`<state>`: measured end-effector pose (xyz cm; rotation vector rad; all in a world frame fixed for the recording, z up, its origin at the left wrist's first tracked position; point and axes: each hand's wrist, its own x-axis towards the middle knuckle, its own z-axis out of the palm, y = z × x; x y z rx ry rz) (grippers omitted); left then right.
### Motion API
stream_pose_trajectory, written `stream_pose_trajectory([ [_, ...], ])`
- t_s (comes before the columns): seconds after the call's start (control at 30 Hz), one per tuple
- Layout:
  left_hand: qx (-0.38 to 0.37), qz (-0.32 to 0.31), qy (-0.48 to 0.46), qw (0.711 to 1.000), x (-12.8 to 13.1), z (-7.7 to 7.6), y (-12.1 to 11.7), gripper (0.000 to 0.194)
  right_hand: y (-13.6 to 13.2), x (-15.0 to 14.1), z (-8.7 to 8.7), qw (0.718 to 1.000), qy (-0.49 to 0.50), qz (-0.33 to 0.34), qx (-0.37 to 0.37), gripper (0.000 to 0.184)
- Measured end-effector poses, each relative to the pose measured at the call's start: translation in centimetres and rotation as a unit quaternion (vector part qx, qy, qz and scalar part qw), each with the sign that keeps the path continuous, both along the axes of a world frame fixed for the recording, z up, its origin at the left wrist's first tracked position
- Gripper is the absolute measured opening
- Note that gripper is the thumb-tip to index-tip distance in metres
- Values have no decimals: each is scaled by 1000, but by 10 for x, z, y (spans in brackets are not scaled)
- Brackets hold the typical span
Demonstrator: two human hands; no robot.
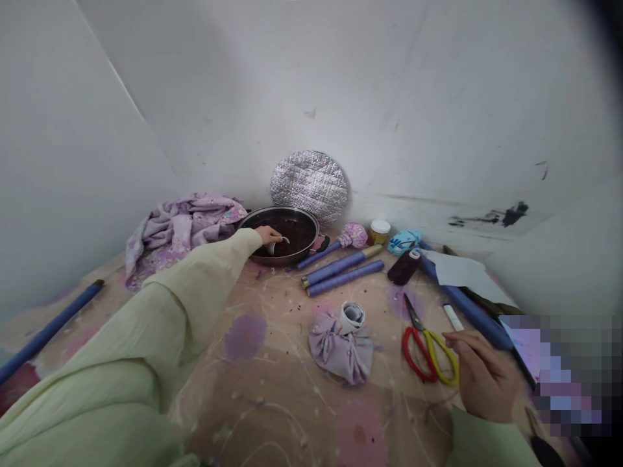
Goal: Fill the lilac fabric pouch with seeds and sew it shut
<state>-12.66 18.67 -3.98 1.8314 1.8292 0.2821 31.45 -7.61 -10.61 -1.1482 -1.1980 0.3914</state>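
While the left arm stretches far forward, the left hand (268, 235) bends over the near left rim of a round, dark pan (280, 262), its fingers drawn together on a small pale utensil (285, 240) (possibly a scoop, though the fingers hide part of it). The grip looks narrow, with little gap between thumb and fingers. The utensil sits inside the pan, above or in dark brown contents (299, 230); whether it touches them is too small to tell. Its curved, visible tip points right, toward the middle of the pan, and its long axis seems to run roughly crosswise.

The right hand (487, 375) is well apart at the near right, fingers bent and bunched toward their tips; I cannot make out whether they pinch anything. Just beyond those tips lies a white tube (453, 318), slanting away to the left. Beside the hand, the scissors (415, 322) point away, slightly left, their blades nearly together and their red and yellow handles nearer the wearer.
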Motion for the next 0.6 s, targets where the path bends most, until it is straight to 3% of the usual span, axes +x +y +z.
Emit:
stream_pose_trajectory([
  [0.27,-74,133,-120,981,36,-6,7,34,0,3,-1,1000,12,13,-10,10],
  [0.6,-131,216,-350,902,59,-7,-1,30,3,7,-2,1000,24,-10,-5,11],
])
